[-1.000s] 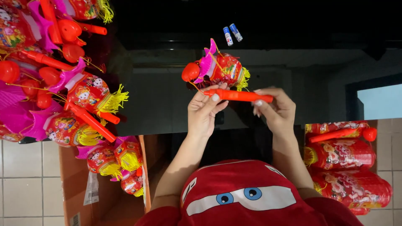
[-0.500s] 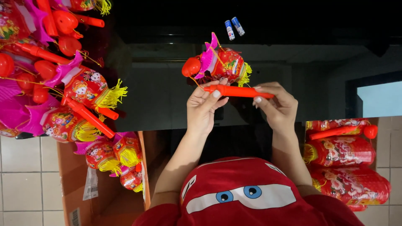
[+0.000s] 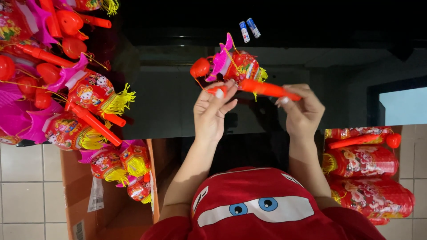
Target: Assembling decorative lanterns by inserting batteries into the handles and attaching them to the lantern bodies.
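heap of toy lanterns (image 3: 66, 89), at nine o'clock: printed red drums, pink paper fans, yellow tassels, glossy orange-red plastic handles; piled loosely on the dark glossy tabletop (image 3: 169, 93)

cardboard box (image 3: 111, 195), at seven o'clock: more small lanterns are seen inside, on a tiled floor

left hand (image 3: 213, 113), near centre: a short orange cap piece (image 3: 219, 90) is pinched between thumb and fingertips, the other fingers curled beside it

toy lantern (image 3: 235, 66), at twelve o'clock, just above the hands: crinkled foil-paper drum, pink fan, thin gold threads, round red bulb at its left; judged very light and easily crushed, so not to be gripped by the drum

orange handle (image 3: 267, 89): smooth rigid plastic tube, tilted down to the right; judged light, stiff, slightly slippery, best taken along the shaft

right hand (image 3: 302, 113): closed around the handle's right end, fingertips pressed on it

two small batteries (image 3: 249, 30), at one o'clock, lying apart from the lantern

stacked red lanterns (image 3: 369, 169), at four o'clock
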